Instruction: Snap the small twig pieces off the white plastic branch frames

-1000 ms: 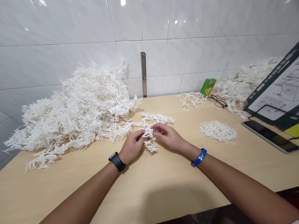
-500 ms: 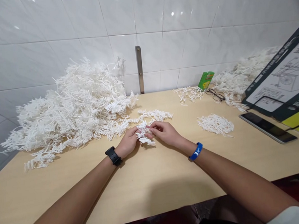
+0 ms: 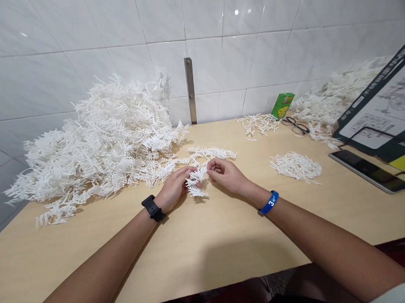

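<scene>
My left hand (image 3: 172, 189), with a black watch on its wrist, is closed around a white branched plastic piece (image 3: 195, 188), whose thin prongs hang below the fingers. My right hand (image 3: 227, 176), wearing a blue wristband, is pinched just right of that piece. Anything between its fingertips is too small to make out. Behind both hands lies a white feathery strand (image 3: 219, 154) on the table. A large tangled heap of similar white pieces (image 3: 120, 133) rises to the left. Off to the right is a small flat pile of thin white bits (image 3: 295, 167).
On the right lie a phone (image 3: 369, 170) and folded glasses (image 3: 296, 126). A green box (image 3: 283, 105) stands by loose white bits (image 3: 258, 123). Another white heap (image 3: 342, 92) sits behind a printed board (image 3: 383, 101). A metal bracket (image 3: 190, 91) is fixed to the tiled wall.
My right hand has drawn slightly right, away from the piece in my left hand, leaving a wider gap. My left hand keeps its hold. The view has shifted a little.
</scene>
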`<state>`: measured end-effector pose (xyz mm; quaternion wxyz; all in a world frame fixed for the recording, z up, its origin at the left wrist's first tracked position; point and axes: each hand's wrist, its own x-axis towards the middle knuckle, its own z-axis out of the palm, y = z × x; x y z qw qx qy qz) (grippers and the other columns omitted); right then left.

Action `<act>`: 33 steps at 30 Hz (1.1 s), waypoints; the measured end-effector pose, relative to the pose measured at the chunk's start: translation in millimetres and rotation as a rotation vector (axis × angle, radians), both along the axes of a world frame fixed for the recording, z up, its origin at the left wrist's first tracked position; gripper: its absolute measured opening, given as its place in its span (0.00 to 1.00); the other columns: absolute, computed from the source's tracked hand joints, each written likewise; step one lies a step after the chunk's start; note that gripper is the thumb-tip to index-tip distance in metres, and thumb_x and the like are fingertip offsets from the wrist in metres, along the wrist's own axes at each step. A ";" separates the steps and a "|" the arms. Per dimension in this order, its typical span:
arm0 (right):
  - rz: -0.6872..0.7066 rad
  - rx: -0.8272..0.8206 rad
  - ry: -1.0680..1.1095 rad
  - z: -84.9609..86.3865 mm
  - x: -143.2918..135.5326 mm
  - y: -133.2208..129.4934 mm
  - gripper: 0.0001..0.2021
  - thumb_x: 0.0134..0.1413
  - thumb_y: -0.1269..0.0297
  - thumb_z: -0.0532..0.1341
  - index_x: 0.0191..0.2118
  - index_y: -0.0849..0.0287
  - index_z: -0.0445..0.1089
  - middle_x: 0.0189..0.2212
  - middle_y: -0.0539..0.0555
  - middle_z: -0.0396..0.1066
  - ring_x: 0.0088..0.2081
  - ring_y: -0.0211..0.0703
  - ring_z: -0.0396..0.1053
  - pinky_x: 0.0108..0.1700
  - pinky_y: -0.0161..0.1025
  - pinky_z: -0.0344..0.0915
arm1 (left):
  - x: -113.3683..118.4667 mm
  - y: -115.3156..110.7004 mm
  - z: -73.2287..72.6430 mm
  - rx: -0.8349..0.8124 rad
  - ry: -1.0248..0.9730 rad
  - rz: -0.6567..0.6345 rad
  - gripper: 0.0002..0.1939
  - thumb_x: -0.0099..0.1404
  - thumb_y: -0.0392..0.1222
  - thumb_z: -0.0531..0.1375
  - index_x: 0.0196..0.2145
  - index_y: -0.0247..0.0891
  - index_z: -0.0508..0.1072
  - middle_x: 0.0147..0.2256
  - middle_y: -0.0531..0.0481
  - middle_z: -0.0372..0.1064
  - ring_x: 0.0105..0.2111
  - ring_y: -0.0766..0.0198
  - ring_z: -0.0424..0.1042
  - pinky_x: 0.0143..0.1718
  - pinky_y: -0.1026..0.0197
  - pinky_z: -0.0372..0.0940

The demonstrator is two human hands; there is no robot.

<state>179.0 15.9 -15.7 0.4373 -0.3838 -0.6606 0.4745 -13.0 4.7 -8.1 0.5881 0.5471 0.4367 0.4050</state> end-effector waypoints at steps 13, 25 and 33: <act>0.014 0.187 -0.158 1.1 -0.9 -4.3 0.07 0.54 0.66 0.58 0.37 0.59 0.72 0.33 0.52 0.71 0.34 0.39 0.66 0.36 0.37 0.62 | -1.1 -4.2 -0.7 0.270 0.214 -0.113 0.13 0.60 0.46 0.62 0.39 0.38 0.66 0.35 0.52 0.65 0.34 0.66 0.64 0.36 0.62 0.60; 0.003 0.321 -0.289 -1.0 -1.1 -4.4 0.05 0.57 0.65 0.57 0.34 0.60 0.68 0.29 0.51 0.69 0.31 0.37 0.65 0.34 0.35 0.60 | 2.7 -8.7 1.3 0.362 0.380 -0.083 0.13 0.64 0.48 0.57 0.37 0.34 0.72 0.28 0.52 0.67 0.26 0.68 0.61 0.28 0.64 0.56; 0.108 0.250 -0.392 -0.9 -2.3 -6.9 0.08 0.58 0.60 0.57 0.32 0.59 0.65 0.25 0.48 0.64 0.27 0.35 0.59 0.29 0.33 0.54 | 1.9 -10.6 0.9 0.598 0.627 -0.081 0.11 0.68 0.42 0.49 0.30 0.37 0.66 0.24 0.54 0.62 0.25 0.67 0.59 0.29 0.64 0.54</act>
